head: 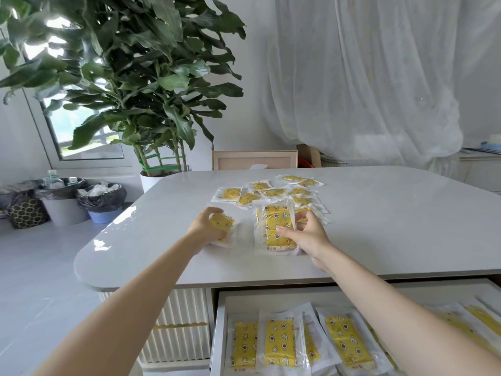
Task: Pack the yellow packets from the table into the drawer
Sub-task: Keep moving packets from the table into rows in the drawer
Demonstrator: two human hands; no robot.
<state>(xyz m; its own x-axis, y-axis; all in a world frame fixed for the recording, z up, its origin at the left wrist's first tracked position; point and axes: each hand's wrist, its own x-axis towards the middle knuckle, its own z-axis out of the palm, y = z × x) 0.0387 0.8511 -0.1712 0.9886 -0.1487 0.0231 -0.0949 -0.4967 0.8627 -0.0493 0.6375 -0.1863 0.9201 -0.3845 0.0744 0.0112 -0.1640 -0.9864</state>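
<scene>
Your left hand (208,226) lay on the white table (393,213). Its fingers were curled around one yellow packet (222,223), which touched the table top near the front edge. Your right hand (307,233) held a small stack of packets (274,226), which stood on its lower edge on the table, just beside the left hand. The thumb pressed on the front face of the stack and the other fingers were bent around its right side, so the hand was clamped on it. How many packets were in the stack, I cannot tell. Behind both hands, more toward the middle of the table, the loose packets (271,192) lay flat and partly over each other. Below the front edge of the table the drawer (221,335) was pulled out, and the packed packets (280,340) lay inside it in rows, some overlapping. Behind the table on the left a big green plant (135,77) stood in a white pot, and bins (101,202) with black bags were on the floor near it. A white curtain (379,77) hung behind the table on the right.
</scene>
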